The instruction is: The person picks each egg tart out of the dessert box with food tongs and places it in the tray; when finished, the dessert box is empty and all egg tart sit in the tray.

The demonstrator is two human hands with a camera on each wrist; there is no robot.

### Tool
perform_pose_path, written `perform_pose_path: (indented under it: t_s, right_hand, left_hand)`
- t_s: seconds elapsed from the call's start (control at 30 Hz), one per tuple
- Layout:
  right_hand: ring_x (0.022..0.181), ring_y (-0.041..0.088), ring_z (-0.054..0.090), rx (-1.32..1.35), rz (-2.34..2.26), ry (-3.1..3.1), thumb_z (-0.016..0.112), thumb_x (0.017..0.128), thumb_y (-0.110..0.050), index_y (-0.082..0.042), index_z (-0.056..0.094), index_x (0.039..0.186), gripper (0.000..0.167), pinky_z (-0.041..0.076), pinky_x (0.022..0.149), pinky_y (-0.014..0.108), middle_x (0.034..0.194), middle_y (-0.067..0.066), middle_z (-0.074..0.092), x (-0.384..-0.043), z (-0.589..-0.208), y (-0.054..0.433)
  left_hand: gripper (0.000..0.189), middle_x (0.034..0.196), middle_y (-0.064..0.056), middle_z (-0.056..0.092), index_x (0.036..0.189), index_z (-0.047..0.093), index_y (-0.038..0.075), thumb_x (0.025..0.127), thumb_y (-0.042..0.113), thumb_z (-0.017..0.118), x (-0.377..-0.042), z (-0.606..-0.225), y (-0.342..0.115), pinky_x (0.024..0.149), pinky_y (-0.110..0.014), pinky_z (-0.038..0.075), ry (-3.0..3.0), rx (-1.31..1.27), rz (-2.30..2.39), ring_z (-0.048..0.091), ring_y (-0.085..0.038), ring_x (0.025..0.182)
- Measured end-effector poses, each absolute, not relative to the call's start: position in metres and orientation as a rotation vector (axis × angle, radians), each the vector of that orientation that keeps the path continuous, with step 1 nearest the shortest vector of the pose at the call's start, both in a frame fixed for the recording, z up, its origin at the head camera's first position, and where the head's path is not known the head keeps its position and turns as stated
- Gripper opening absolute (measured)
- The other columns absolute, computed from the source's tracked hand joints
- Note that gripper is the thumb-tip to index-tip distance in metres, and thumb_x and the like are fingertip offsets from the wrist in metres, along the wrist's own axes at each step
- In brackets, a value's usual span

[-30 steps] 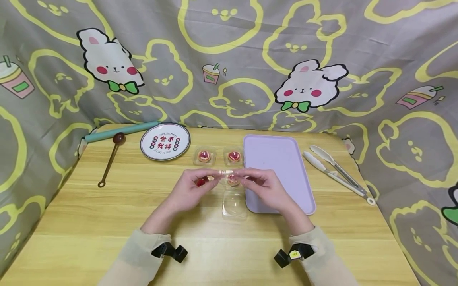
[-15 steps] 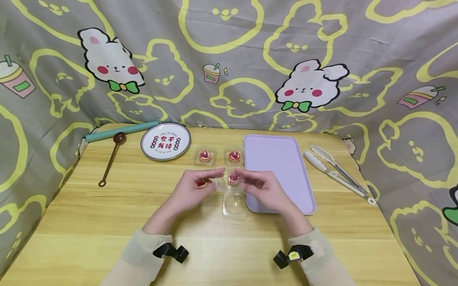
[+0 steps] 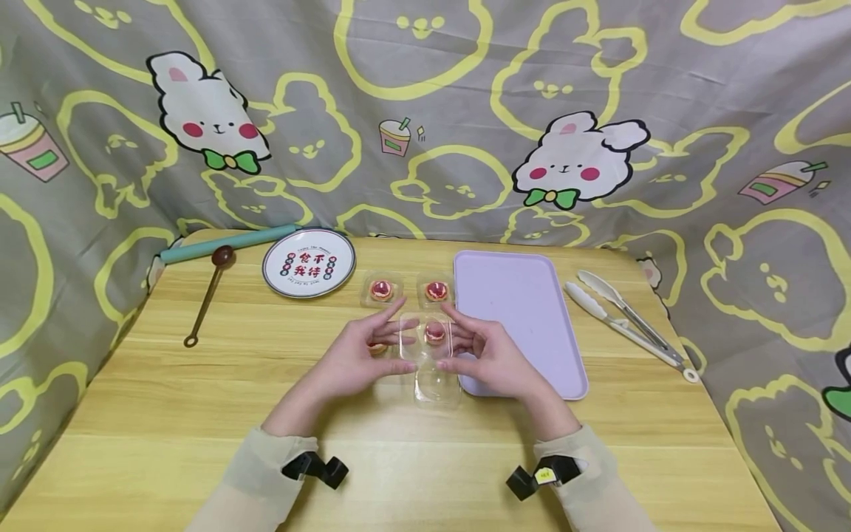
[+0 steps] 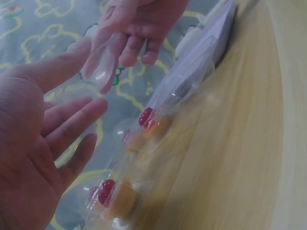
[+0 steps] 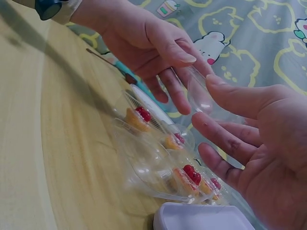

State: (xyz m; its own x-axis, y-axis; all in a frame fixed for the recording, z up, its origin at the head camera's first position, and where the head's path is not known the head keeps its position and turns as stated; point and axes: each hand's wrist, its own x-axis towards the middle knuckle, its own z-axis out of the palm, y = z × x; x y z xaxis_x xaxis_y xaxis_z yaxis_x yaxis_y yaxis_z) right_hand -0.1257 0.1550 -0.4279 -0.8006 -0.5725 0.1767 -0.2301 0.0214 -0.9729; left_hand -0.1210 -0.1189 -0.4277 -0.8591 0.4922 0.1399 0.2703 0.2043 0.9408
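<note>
Both hands hold a thin clear plastic lid [image 5: 198, 96] between them above the table. My left hand [image 3: 351, 356] has its thumb and fingers at the lid's left side. At the right side, my right hand [image 3: 497, 356] does the same. Below, small tarts with red berry tops sit in clear boxes: a back-left tart [image 3: 381, 289], a back-right tart [image 3: 436, 290] and a front-right tart [image 3: 435, 334] seen through the lid. A front-left tart [image 3: 377, 348] is partly hidden by the left hand. Nearer me lies a clear domed piece [image 3: 436, 386].
A lilac tray [image 3: 515, 281] lies beside the boxes, partly under the right hand. Tongs [image 3: 631, 325] rest at far right. Toward the left are a round plate [image 3: 308, 284], a teal rolling pin [image 3: 226, 244] and a brown long-handled spoon [image 3: 207, 303]. Patterned cloth stands behind.
The lid, earlier held nearly edge-on, has tilted to face up toward the head camera. Both thumbs have moved nearer me and spread away from the fingers.
</note>
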Motion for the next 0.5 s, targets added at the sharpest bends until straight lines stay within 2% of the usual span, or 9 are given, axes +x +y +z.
perform_pose_path:
  t_s: [0.07,0.17,0.33,0.4,0.5]
  right_hand:
    - [0.105,0.038,0.074,-0.830,-1.827,2.044,0.080,0.087,0.013,0.003,0.034,0.162,0.088,0.058,0.097,0.053,0.135,0.033,0.063,-0.125,-0.427,0.154]
    - [0.099,0.029,0.076,-0.847,-1.802,2.064,0.081,0.086,0.012,0.005,0.035,0.161,0.088,0.058,0.096,0.051,0.130,0.033,0.066,-0.126,-0.427,0.153]
    - [0.095,0.032,0.076,-0.857,-1.782,2.118,0.086,0.083,0.009,0.007,0.042,0.157,0.087,0.059,0.095,0.039,0.125,0.031,0.070,-0.125,-0.427,0.147]
    - [0.094,0.032,0.075,-0.844,-1.758,2.152,0.089,0.080,0.006,0.005,0.045,0.156,0.087,0.059,0.095,0.036,0.128,0.027,0.070,-0.123,-0.428,0.142]
    - [0.091,0.027,0.074,-0.817,-1.695,2.221,0.094,0.078,-0.002,0.002,0.049,0.155,0.088,0.060,0.086,0.034,0.127,0.019,0.073,-0.119,-0.430,0.135]
  left_hand:
    - [0.098,0.145,0.000,0.064,0.165,0.038,0.016,0.084,0.016,0.092,-0.121,-0.427,-0.121,0.109,-0.054,0.049,2.292,0.725,1.698,0.071,-0.026,0.118]
    - [0.094,0.144,0.000,0.065,0.163,0.042,0.015,0.083,0.020,0.093,-0.120,-0.427,-0.123,0.106,-0.055,0.051,2.302,0.722,1.673,0.072,-0.026,0.117]
    - [0.093,0.142,-0.002,0.067,0.162,0.043,0.016,0.084,0.022,0.092,-0.118,-0.428,-0.131,0.105,-0.054,0.053,2.324,0.743,1.652,0.073,-0.026,0.115]
    - [0.092,0.141,0.000,0.068,0.162,0.045,0.018,0.083,0.022,0.093,-0.116,-0.430,-0.136,0.106,-0.055,0.052,2.339,0.747,1.636,0.073,-0.026,0.114]
    - [0.093,0.139,0.000,0.069,0.162,0.045,0.020,0.083,0.020,0.094,-0.111,-0.434,-0.145,0.107,-0.055,0.051,2.350,0.752,1.621,0.073,-0.024,0.112]
